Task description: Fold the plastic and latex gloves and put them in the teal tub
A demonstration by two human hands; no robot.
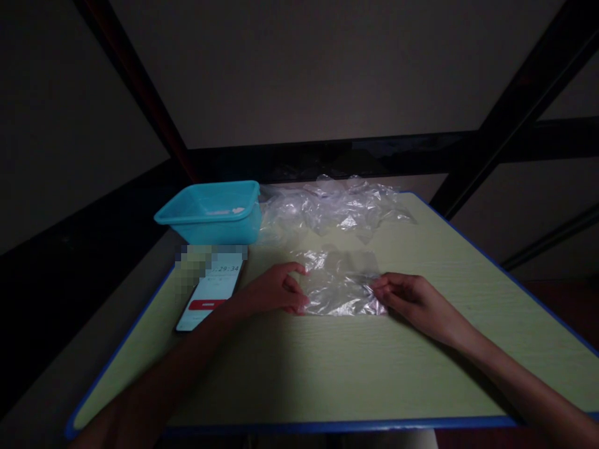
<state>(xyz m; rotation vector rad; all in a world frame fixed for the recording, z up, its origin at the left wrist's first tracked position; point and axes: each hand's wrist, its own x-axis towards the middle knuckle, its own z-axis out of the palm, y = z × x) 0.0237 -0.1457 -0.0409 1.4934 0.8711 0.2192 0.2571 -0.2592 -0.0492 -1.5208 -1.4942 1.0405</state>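
Observation:
A clear plastic bag (339,287) lies spread out in the middle of the table, creased and shiny. At its right edge my right hand (414,302) pinches the film between thumb and fingers. My left hand (276,288) rests at the bag's left edge with the index finger and thumb apart, their tips touching the film. Behind this bag, a loose heap of clear plastic bags (346,209) stretches along the far side of the table.
A blue plastic basket (215,231) stands at the table's back left, with small whitish pieces inside. In front of it a phone (218,287) lies screen up, showing a timer, beside my left forearm. The pale table (365,374) has a blue edge; a wall panel rises behind.

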